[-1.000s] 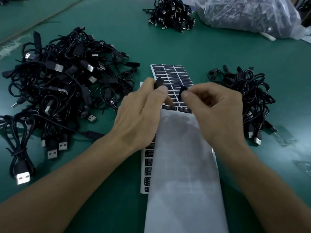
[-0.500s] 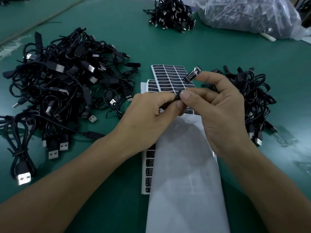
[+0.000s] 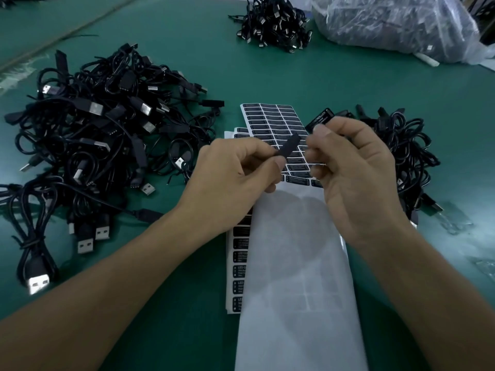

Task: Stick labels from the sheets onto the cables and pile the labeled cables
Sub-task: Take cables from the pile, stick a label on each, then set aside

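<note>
On the green table (image 3: 348,76) a big heap of black cables (image 3: 93,135) is laid at the left, a smaller heap (image 3: 407,145) at the right, label sheets (image 3: 273,121) and white paper (image 3: 294,277) between them

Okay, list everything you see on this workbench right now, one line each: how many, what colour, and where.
table: one, green, under everything
big cable pile: one, black with silver plugs, left side
small cable pile: one, black, right side, behind the right hand
far cable pile: one, black, top centre
plastic bag: one, clear, top right
label sheets: at least two, white with black labels, centre, overlapping
bare paper: one, white, centre toward the near edge, lying over a label sheet
loose label: one, black with white print, at the right fingertips
cable end: one, black, in the left hand
left hand: grips the cable end above the sheets
right hand: pinches the loose label
</note>
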Demonstrator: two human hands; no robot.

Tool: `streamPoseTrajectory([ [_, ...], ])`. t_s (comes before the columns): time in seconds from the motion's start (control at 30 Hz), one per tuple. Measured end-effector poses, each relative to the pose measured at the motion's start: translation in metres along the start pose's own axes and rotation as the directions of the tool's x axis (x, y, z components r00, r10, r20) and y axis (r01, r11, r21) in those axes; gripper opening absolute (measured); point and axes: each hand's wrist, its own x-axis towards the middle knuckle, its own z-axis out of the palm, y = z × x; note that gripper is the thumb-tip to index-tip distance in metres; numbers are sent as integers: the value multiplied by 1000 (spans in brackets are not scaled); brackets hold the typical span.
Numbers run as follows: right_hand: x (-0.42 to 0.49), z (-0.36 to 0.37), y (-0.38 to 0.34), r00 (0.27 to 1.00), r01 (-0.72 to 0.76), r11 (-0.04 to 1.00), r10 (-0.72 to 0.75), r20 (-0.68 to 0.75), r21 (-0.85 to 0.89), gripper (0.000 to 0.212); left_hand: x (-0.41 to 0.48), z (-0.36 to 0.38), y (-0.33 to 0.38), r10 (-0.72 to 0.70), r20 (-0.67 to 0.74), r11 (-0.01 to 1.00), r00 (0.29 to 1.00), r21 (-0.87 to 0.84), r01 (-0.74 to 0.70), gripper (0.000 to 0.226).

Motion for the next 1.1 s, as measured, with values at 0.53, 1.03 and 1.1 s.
streamPoseTrajectory([
  [0.53, -3, 4, 6, 988, -118, 993, 118, 104, -6, 12, -1, 1, 7, -72, -18, 989, 997, -128, 69, 12],
  [1.03, 1, 0, 12, 997, 2, 996, 6, 82, -94, 5, -2, -2, 12, -81, 102, 970, 991, -222, 102, 15],
  [1.1, 2, -2, 12, 996, -3, 996, 10, 87, -89, 8, -1, -1, 12, -86, 103, 966, 991, -233, 108, 16],
])
